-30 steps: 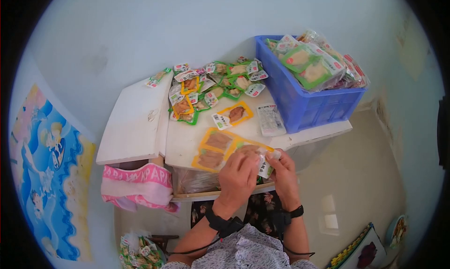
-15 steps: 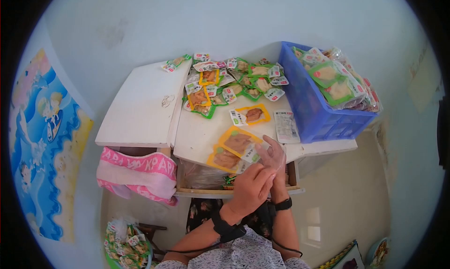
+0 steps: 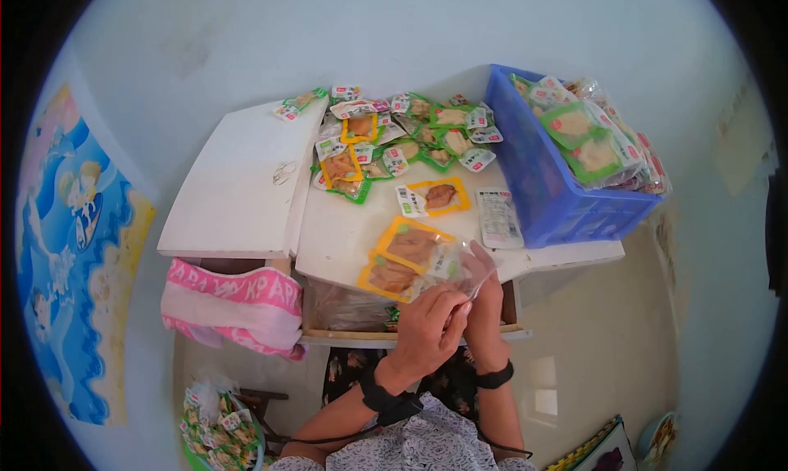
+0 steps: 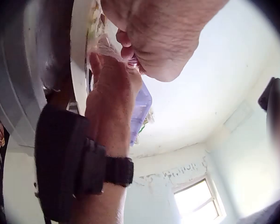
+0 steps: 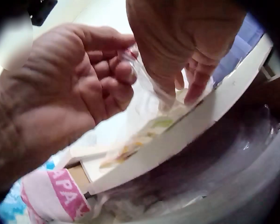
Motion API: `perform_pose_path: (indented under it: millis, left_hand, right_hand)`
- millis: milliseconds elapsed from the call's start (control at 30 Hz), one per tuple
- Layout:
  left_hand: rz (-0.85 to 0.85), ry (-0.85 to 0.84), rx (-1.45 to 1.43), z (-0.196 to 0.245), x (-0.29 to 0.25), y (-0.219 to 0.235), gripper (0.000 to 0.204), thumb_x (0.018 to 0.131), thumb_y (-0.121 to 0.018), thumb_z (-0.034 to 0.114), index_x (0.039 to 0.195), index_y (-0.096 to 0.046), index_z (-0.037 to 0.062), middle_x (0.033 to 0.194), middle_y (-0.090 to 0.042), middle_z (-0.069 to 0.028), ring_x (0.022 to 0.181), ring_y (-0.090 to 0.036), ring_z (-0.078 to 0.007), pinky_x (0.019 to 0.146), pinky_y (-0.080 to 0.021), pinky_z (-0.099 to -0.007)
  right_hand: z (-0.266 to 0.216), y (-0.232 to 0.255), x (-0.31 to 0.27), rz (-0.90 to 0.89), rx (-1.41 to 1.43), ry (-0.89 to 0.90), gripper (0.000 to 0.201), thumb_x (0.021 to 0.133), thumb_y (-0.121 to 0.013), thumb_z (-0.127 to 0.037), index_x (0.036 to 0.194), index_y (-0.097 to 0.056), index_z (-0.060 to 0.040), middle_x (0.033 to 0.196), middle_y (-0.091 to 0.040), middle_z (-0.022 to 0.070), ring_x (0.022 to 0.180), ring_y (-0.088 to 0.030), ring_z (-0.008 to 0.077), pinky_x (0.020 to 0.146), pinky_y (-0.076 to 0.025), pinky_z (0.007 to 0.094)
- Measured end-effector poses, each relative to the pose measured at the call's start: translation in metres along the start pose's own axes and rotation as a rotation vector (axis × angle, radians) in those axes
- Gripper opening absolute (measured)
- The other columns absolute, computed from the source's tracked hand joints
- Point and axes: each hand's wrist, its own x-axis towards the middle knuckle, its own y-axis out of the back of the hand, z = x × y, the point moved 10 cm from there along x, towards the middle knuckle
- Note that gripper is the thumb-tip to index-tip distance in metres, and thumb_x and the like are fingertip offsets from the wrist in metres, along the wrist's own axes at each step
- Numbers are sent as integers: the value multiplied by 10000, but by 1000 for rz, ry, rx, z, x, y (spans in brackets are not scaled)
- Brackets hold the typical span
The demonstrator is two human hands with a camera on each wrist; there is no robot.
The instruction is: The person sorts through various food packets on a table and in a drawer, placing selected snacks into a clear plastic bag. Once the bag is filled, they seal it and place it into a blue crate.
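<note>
A clear plastic bag (image 3: 447,267) lies at the table's front edge. Two yellow-edged packs of brown meat (image 3: 414,244) sit at its far left end. My left hand (image 3: 428,327) pinches the edge of the bag's mouth between thumb and finger; the right wrist view shows this pinch on the film (image 5: 147,77) closely. My right hand (image 3: 486,311) is partly inside the bag, its fingers extended and showing through the film. In the left wrist view my right hand (image 4: 114,77) reaches beyond my left hand (image 4: 156,39).
A single yellow-edged pack (image 3: 439,196) and a pale printed packet (image 3: 499,218) lie behind the bag. Green and yellow packs (image 3: 377,147) are heaped farther back. A blue crate (image 3: 558,200) full of packs stands right. Below are an open drawer (image 3: 353,336) and a pink-white towel (image 3: 234,307).
Both hands had been together at the bag's right end. My right hand has gone into the bag with fingers extended, while my left hand has shifted to the near edge. The head view has shifted slightly.
</note>
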Motion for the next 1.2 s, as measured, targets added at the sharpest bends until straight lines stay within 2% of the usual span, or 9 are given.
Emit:
perform_pose_path:
  millis: [100,200,300,433,633,733,933,1100,1200]
  left_hand:
    - [-81,-11,-14,5,7,-2,158,871,-749,43,1002,-662,31,819,-641,-95,640,-616,-220,583,-492,-321]
    - [-77,19,43,-6,28,14,203,876,-764,106,1043,-670,39,843,-665,-91,667,-635,-214,601,-502,-315]
    - [26,111,201,-49,66,38,275,902,-741,195,1112,-662,37,874,-677,-113,730,-657,-263,651,-522,-366]
    - [-43,174,552,-137,105,44,487,902,-727,281,1290,-598,17,909,-690,-144,857,-677,-345,780,-536,-465]
    - [-289,447,667,-190,125,17,663,850,-773,296,1402,-533,18,954,-709,-147,922,-685,-359,808,-535,-480]
    - [-222,475,519,-200,127,11,624,864,-752,178,1425,-518,36,894,-687,-131,862,-682,-296,785,-540,-423]
    - [66,269,58,-122,145,19,497,926,-631,-50,1405,-530,36,1024,-622,-36,868,-618,-76,716,-485,-218]
    - [266,196,-279,-42,129,43,390,985,-620,15,1360,-516,-12,1116,-589,-55,970,-622,-122,796,-527,-265]
    - [342,269,-351,-22,97,45,378,983,-635,29,1332,-505,-36,1171,-596,-75,1047,-638,-142,836,-539,-270]
  right_hand:
    - [18,-9,-2,-25,275,-154,410,824,-757,-47,1210,-635,21,1343,-609,263,1198,-623,410,920,-558,430]
    - [18,-8,3,-71,60,-30,331,853,-754,-53,1168,-669,2,1331,-630,238,1158,-652,359,886,-561,411]
    - [21,5,2,-117,132,-210,250,872,-755,-63,1113,-709,-17,1320,-647,212,1146,-663,323,895,-551,397]
    - [33,19,-5,-4,242,-138,167,882,-745,-46,1045,-734,-9,1320,-657,170,1083,-666,251,901,-531,343]
    - [59,16,-7,29,485,-255,184,891,-734,-33,1073,-728,-8,1280,-663,149,1104,-653,221,923,-533,333]
    - [69,11,-13,16,558,-285,191,888,-735,-27,1078,-725,-5,1268,-664,142,1098,-655,216,920,-534,330]
    - [72,14,-18,66,595,-228,132,930,-704,-17,1055,-725,17,1236,-652,128,1042,-660,169,819,-589,288]
    - [94,17,-50,74,939,-552,126,974,-666,-86,1025,-707,22,1113,-686,100,1015,-655,126,804,-549,251]
    - [105,42,-71,195,913,-570,140,978,-656,-104,1058,-693,5,1170,-664,108,1003,-647,122,851,-547,272]
